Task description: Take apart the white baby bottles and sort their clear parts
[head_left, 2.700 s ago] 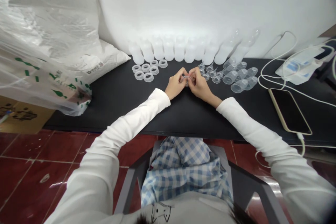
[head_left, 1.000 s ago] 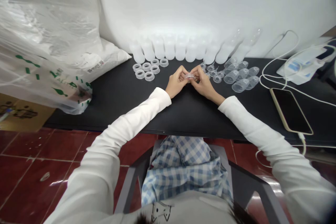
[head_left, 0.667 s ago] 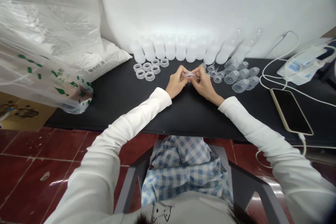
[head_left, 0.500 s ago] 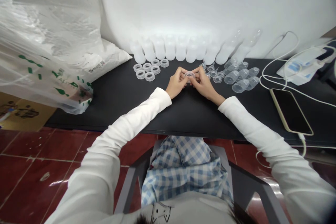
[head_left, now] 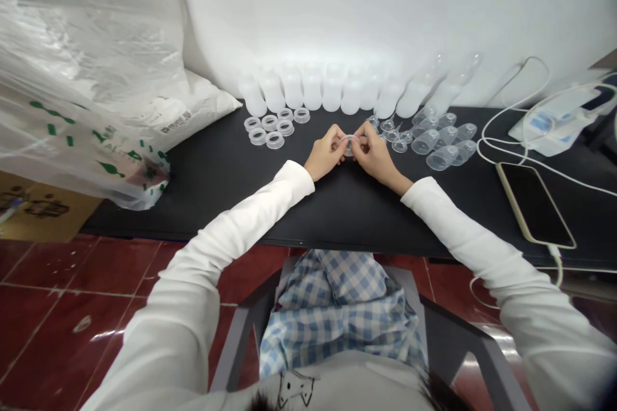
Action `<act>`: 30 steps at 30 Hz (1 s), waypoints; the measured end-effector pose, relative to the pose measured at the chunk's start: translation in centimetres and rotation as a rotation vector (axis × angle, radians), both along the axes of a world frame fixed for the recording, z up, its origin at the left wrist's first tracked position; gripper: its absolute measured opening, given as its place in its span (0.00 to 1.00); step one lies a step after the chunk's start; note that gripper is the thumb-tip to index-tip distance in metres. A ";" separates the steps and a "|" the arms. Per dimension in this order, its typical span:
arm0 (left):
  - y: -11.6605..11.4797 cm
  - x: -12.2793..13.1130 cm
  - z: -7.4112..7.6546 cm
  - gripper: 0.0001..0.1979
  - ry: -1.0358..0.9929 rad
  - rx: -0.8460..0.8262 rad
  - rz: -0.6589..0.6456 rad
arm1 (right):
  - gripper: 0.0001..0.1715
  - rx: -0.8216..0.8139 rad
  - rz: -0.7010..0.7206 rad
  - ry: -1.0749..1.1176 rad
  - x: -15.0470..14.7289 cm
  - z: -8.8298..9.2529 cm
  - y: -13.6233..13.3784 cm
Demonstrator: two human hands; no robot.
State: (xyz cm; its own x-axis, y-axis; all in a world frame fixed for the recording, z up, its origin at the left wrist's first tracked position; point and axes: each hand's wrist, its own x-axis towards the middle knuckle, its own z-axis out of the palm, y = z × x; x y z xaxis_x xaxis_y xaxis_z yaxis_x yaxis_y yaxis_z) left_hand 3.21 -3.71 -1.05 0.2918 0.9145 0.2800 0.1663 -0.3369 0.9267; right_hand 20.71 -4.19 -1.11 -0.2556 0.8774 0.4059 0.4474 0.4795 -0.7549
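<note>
Between my two hands, just above the black table, is a clear bottle collar ring (head_left: 349, 144). My left hand (head_left: 328, 153) pinches its left side, and my right hand (head_left: 372, 153) pinches the right side. Whether a teat sits inside the ring is hidden by my fingers. To the left lie several loose collar rings (head_left: 274, 140) in a cluster. Close by my right hand stand several clear bottle teats (head_left: 399, 146). Farther right are several clear dome-shaped bottle caps (head_left: 442, 158). A row of frosted baby bottles (head_left: 332, 91) stands behind, against the wall.
On the right lie a phone (head_left: 535, 204) with a charging cable (head_left: 558, 267) and a white box-like item (head_left: 544, 131) among cords. A large plastic bag (head_left: 96, 77) fills the left end of the black table (head_left: 308, 218), with a cardboard box (head_left: 48, 205) below.
The ring has tipped, so its opening shows less than before. My thumbs have shifted from its front toward its sides. Both hands stay in nearly the same place.
</note>
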 end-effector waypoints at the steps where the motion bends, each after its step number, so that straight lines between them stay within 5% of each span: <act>1: 0.0 0.0 0.0 0.10 0.007 0.013 0.006 | 0.24 0.010 -0.010 -0.007 0.0 0.0 0.0; 13: 0.5 -0.3 -0.6 0.14 -0.067 -0.051 -0.041 | 0.33 -0.107 0.223 0.140 0.4 -0.7 1.0; 22: 0.2 -0.2 -0.5 0.17 0.027 0.112 0.028 | 0.33 -0.100 0.188 0.104 0.3 -1.0 1.1; 30: 0.4 -0.5 -0.4 0.16 -0.051 -0.001 -0.014 | 0.32 -0.129 0.193 0.133 0.3 -0.7 0.7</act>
State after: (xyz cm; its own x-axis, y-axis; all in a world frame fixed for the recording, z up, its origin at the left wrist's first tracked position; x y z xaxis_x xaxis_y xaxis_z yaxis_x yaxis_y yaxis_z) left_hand 2.74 -3.28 -1.45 0.2903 0.9107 0.2939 0.1137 -0.3377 0.9344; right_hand 20.97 -3.49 -1.78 -0.3754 0.8641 0.3352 0.2495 0.4425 -0.8613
